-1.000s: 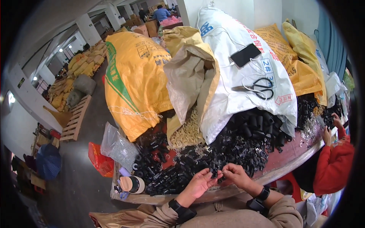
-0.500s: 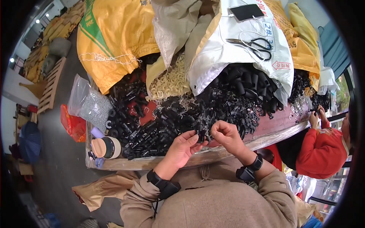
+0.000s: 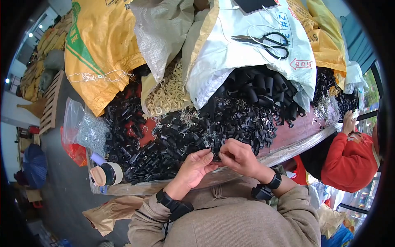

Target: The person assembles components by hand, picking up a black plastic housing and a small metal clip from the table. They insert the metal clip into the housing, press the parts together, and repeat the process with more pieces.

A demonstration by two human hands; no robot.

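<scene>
My left hand (image 3: 194,168) pinches a small black plastic part (image 3: 215,154) between thumb and fingers, just above the table's near edge. Against that part's right side, my right hand (image 3: 240,157) is closed in a pinch; whatever lies between its fingertips is too small and hidden to make out. Beyond both hands spreads a heap of small black plastic parts (image 3: 164,150), with thin metal clips (image 3: 187,123) scattered among them. Cream-coloured ring-like pieces (image 3: 166,92) spill from a sack, and larger black tubes (image 3: 257,84) lie under a white sack (image 3: 230,49).
Black-handled scissors (image 3: 273,43), a white cable and a phone (image 3: 253,5) rest on the white sack. A lidded cup (image 3: 108,173) and a clear bag of small grey pieces (image 3: 92,131) stand at left. At right, a person in red (image 3: 349,160) works at the table.
My right hand has moved left and down, so its fingertips now meet the black part in my left hand. The view has shifted a little, and the person in red has raised a hand.
</scene>
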